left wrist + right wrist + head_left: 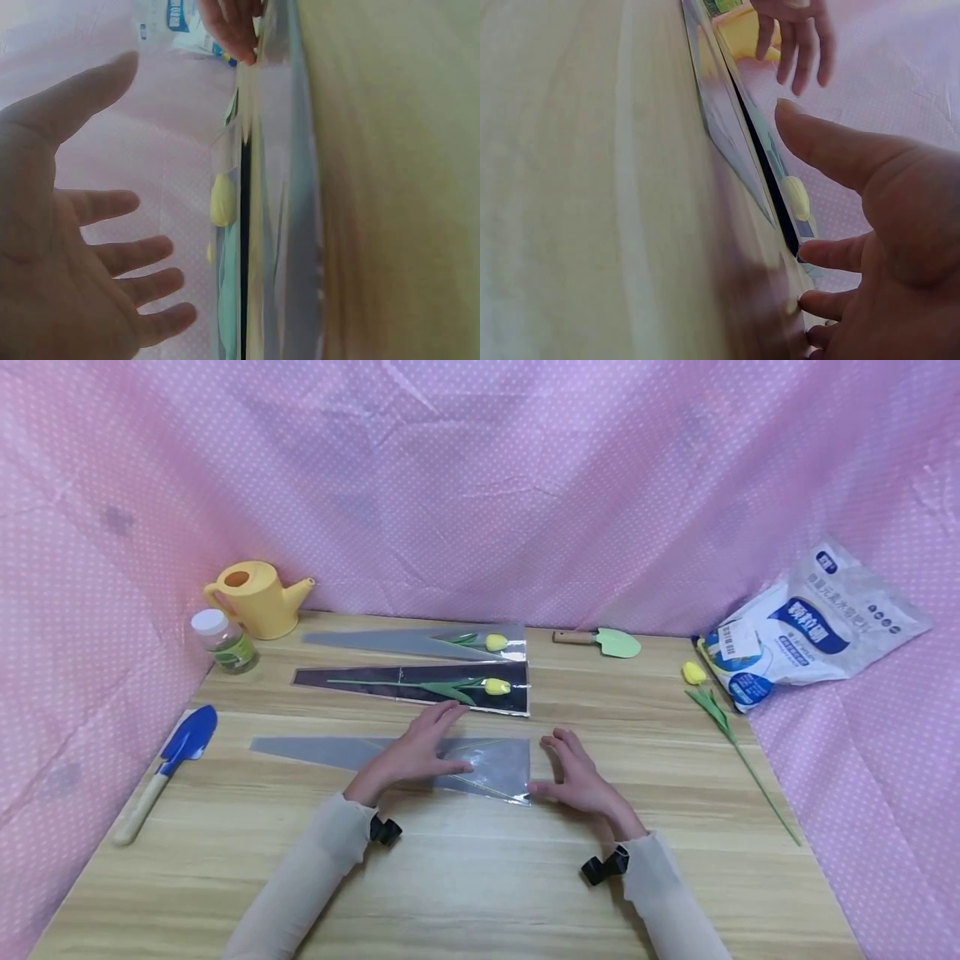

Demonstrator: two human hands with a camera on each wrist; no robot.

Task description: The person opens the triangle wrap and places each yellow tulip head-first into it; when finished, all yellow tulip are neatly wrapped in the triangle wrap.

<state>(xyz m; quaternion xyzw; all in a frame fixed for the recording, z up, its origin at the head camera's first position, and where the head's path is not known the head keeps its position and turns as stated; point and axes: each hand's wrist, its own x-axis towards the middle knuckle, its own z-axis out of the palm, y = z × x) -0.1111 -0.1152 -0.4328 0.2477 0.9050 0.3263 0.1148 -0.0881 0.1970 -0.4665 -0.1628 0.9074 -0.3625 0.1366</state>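
Note:
A grey flower wrapping sleeve, tapered with a clear front, lies flat nearest to me on the table. My left hand hovers over its middle, fingers spread and holding nothing; the left wrist view shows the fingers apart from it. Just past the wide right end is my right hand, fingers loosely bent with nothing in them. Its thumb is close to that end; contact cannot be told. Behind, a black sleeve and another grey sleeve each show a yellow tulip.
A loose yellow tulip lies at right, by a white-and-blue bag. A green trowel lies at the back. On the left are a blue trowel, a lidded jar and a yellow watering can.

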